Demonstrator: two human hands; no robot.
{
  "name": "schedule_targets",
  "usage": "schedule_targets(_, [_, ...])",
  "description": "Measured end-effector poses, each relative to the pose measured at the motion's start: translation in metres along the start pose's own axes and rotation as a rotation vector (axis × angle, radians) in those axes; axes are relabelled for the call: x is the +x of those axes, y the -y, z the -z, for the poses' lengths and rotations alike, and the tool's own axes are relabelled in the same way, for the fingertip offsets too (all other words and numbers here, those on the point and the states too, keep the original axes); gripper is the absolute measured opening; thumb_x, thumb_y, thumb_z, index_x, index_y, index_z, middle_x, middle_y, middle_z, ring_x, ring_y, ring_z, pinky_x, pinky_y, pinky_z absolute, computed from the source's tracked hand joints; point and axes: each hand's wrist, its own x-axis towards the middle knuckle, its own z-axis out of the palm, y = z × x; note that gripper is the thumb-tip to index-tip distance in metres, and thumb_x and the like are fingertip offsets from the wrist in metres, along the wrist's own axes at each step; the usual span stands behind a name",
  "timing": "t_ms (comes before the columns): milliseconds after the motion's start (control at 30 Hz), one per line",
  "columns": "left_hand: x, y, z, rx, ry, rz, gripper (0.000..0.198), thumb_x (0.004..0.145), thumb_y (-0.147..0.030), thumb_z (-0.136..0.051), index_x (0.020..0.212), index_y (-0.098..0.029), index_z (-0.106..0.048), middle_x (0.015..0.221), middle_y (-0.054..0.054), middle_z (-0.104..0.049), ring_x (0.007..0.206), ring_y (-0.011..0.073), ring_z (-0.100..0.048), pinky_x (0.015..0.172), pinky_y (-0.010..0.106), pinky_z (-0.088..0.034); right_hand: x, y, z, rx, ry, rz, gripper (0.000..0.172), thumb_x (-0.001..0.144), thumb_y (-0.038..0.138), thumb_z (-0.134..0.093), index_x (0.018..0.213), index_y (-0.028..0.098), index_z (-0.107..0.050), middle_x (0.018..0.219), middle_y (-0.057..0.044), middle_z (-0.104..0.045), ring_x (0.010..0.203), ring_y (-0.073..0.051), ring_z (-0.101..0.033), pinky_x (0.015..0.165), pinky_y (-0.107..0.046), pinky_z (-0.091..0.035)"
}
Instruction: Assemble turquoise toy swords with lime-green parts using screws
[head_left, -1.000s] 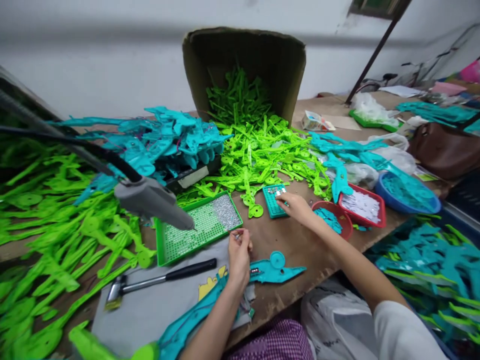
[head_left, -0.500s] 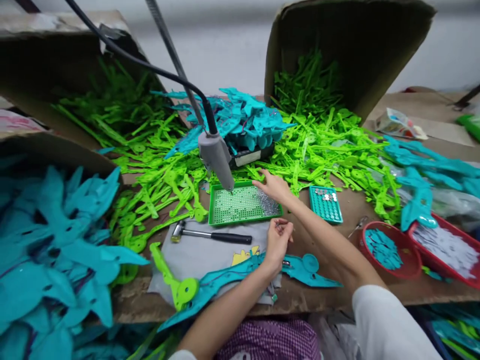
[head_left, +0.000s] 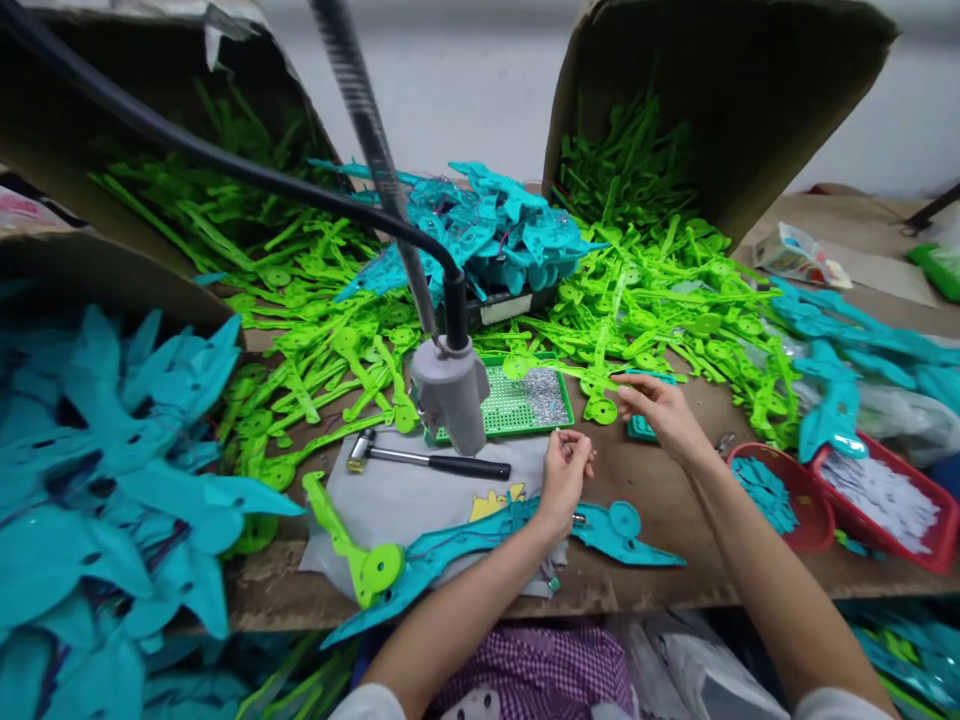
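Observation:
My right hand pinches the thin end of a lime-green plastic limb piece. The piece points left, its round disc end above a green perforated tray with small metal bits at its right side. Closed fingers on my left hand hide whatever they may grip. Below that wrist lies a long turquoise plastic piece, a lime-green limb at its left end. Left of my left hand, a hammer rests on a grey cloth.
A grey hanging tool blocks part of the tray. Behind stand lime-green heaps and a turquoise pile. More turquoise parts crowd the left. A small teal tray, a red bowl and a red bin stand right.
My right hand has moved right from above the perforated tray and now holds a lime-green limb piece. My left hand stays closed near the same spot. The hanging tool appears lower in view.

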Motion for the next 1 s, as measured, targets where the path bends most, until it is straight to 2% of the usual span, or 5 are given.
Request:
schedule_targets(433, [0.001, 0.001, 0.0, 0.028, 0.01, -0.012, 0.03, 0.079, -0.042, -0.063, 0.087, -0.017, -0.049, 0.068, -0.004, -0.052, 0.051, 0.0061, -0.045, 0.05, 0.019, -0.034, -0.01, -0.027, 0.02, 0.112, -0.123, -0.007, 0.044, 0.069, 0.048, -0.072, 0.103, 0.02, -0.067, 0.069, 0.001, -0.063, 0.059, -0.012, -0.06, 0.057, -0.027, -0.052])
schedule_targets(533, [0.002, 0.002, 0.0, 0.053, 0.018, -0.006, 0.032, 0.078, -0.044, -0.064, 0.086, -0.017, -0.049, 0.067, -0.004, -0.052, 0.051, 0.0062, -0.045, 0.05, 0.019, -0.034, -0.016, -0.028, 0.013, -0.153, -0.11, 0.055, 0.045, 0.078, 0.053, -0.06, 0.108, 0.02, -0.065, 0.069, -0.002, -0.066, 0.059, -0.016, -0.062, 0.058, -0.031, -0.053])
schedule_targets(700, [0.001, 0.001, -0.001, 0.058, 0.029, 0.017, 0.034, 0.077, -0.045, -0.066, 0.086, -0.017, -0.049, 0.067, -0.003, -0.052, 0.052, 0.0067, -0.045, 0.051, 0.019, -0.035, -0.008, -0.011, 0.002, -0.881, -0.018, 0.247, 0.032, 0.09, 0.046, -0.047, 0.096, 0.024, -0.07, 0.098, -0.007, -0.072, 0.089, -0.024, -0.066, 0.076, -0.034, -0.049])
schedule_targets(833, [0.0, 0.0, -0.001, 0.089, 0.038, 0.025, 0.034, 0.076, -0.046, -0.067, 0.085, -0.017, -0.051, 0.068, -0.003, -0.052, 0.053, 0.0073, -0.046, 0.052, 0.019, -0.036, 0.039, -0.002, -0.012, -1.03, -0.261, 0.226, 0.041, 0.093, 0.042, -0.041, 0.119, 0.016, -0.06, 0.115, -0.014, -0.066, 0.1, -0.027, -0.063, 0.084, -0.037, -0.046])
schedule_targets(1000, [0.003, 0.0, 0.0, 0.102, 0.018, 0.049, 0.038, 0.074, -0.049, -0.068, 0.085, -0.017, -0.051, 0.067, -0.004, -0.051, 0.051, 0.0066, -0.044, 0.05, 0.019, -0.035, 0.05, -0.019, -0.032, -1.174, -0.109, 0.216, 0.053, 0.094, 0.043, -0.039, 0.137, 0.012, -0.043, 0.134, -0.019, -0.053, 0.109, -0.031, -0.058, 0.087, -0.041, -0.045])
